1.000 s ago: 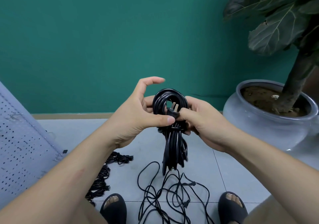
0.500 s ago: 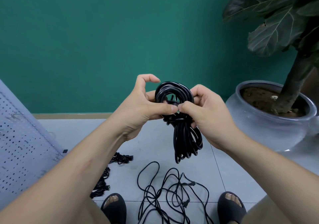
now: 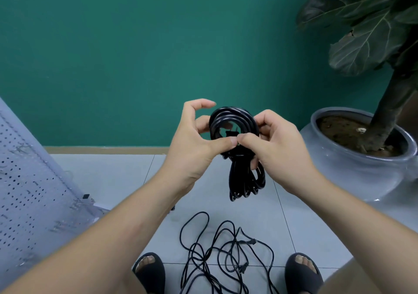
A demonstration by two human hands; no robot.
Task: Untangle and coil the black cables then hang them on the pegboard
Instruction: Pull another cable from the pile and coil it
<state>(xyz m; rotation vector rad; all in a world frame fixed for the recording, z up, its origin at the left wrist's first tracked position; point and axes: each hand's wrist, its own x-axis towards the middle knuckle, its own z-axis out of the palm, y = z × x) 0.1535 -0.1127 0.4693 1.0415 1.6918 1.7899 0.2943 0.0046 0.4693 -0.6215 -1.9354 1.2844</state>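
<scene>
Hands meet over a grey tiled floor (image 3: 113, 176), where a person holds a coiled cable (image 3: 234, 118) up in front of a green wall (image 3: 135, 44). The left hand (image 3: 194, 144) pinches the black bundle at its waist, with the thumb pressed flat on the front and fingers behind the loops, while the index finger curls free above the coil. The right hand (image 3: 276, 148) grips the same waist from the other side, its thumb tip touching the left thumb and its other fingers wrapped round the back of the strands. Above the 2 thumbs the cable forms a round loop of several turns, with a plug (image 3: 230, 133) showing inside it. Below them the remaining turns hang as a narrow bunch, clear of the floor.

More loose cables (image 3: 251, 242) lie in a thin tangle on the tiles, well below the held bundle and between the person's 2 black sandals (image 3: 150, 271), which show at the bottom edge. A pale grey pegboard (image 3: 29, 180) leans at the left edge of the frame, apart from both hands, with small wire hooks on its perforated face. At right, a rounded grey pot (image 3: 362, 176) filled with soil stands against the wall and holds a plant (image 3: 366, 42) with a dark trunk and broad leaves.
</scene>
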